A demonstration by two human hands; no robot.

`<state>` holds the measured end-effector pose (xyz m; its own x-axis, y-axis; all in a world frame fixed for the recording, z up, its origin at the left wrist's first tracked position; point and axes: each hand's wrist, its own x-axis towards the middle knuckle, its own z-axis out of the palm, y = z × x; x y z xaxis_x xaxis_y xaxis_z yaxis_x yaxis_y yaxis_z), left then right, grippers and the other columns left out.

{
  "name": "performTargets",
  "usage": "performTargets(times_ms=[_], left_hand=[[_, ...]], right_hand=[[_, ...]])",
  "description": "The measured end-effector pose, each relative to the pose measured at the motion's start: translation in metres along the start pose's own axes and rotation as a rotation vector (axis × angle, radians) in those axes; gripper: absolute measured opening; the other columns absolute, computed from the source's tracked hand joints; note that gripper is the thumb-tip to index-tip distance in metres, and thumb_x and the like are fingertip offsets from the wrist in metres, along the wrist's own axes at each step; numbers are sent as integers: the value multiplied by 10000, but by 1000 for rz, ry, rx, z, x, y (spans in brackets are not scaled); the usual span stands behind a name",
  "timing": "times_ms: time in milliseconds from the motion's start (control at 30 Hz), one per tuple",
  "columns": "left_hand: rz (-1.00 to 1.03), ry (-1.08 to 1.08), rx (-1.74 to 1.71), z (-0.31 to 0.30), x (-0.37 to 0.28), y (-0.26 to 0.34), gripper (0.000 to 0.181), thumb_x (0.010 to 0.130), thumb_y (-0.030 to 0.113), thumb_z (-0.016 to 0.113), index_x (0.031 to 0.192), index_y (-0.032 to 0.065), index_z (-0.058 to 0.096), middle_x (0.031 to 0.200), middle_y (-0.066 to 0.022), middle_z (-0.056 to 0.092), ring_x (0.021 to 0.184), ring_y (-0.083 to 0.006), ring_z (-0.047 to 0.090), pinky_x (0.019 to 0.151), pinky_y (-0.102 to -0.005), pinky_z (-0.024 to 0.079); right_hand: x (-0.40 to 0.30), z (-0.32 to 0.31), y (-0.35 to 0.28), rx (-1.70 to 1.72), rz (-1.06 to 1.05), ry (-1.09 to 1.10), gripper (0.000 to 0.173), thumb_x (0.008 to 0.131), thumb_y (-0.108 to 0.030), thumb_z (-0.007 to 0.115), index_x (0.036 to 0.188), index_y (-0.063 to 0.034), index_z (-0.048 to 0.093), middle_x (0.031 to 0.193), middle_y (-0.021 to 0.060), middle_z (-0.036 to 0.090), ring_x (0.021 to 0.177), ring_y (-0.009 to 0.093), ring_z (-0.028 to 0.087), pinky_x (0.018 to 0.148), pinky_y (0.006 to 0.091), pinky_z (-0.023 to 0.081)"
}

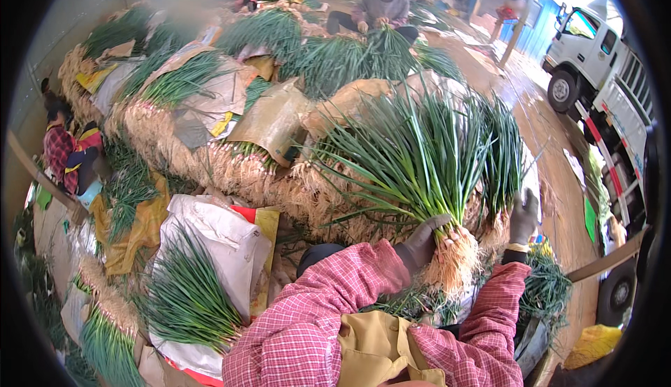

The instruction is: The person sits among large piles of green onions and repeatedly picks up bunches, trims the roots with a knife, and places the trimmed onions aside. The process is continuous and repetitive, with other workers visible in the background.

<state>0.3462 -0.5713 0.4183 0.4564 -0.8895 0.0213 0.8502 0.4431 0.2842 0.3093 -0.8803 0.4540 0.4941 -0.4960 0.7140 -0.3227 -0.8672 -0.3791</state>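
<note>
My left hand (425,240), in a grey glove, grips a thick bunch of green onions (419,161) just above its pale bulbs, with the leaves fanned upward and the long roots hanging down. To the right, my gloved right hand (523,218) is raised beside another upright bundle of green onions (500,161), near its lower end; its finger contact with that bundle is unclear. At lower left, a loose pile of green onions (191,292) lies on a white woven sack (217,230).
Long stacked rows of rooted green onions (173,130), partly covered by sacks (272,117), stretch ahead. A person in a white hat (387,4) handles onions behind them; another person (73,151) sits at left. A white truck (582,51) and a wooden rail (605,258) are at right.
</note>
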Motion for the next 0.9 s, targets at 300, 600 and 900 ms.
performTargets(times_ms=[300, 600, 900], left_hand=[[-82, -213, -130, 15, -4, 4, 401, 889, 332, 614, 1051, -35, 601, 1049, -175, 647, 997, -286, 635, 956, -416, 486], [84, -371, -277, -21, 13, 13, 468, 858, 339, 602, 1158, -20, 573, 1140, -176, 637, 1055, -294, 622, 981, -447, 475], [141, -179, -157, -22, 14, 11, 665, 870, 396, 584, 1343, -51, 449, 1294, -262, 554, 1174, -360, 569, 1051, -469, 419]], right_hand=[[0, 61, 113, 2, 353, -459, 617, 739, -379, 755, 1139, 64, 599, 1018, 247, 674, 952, 363, 646, 851, 414, 490], [55, 5, 64, -78, 56, -128, 249, 867, -232, 641, 1000, -22, 622, 921, 153, 681, 812, 329, 639, 759, 390, 489], [53, -7, 42, -458, 36, -503, 298, 904, -308, 598, 977, -36, 696, 915, 197, 693, 887, 389, 652, 817, 436, 500]])
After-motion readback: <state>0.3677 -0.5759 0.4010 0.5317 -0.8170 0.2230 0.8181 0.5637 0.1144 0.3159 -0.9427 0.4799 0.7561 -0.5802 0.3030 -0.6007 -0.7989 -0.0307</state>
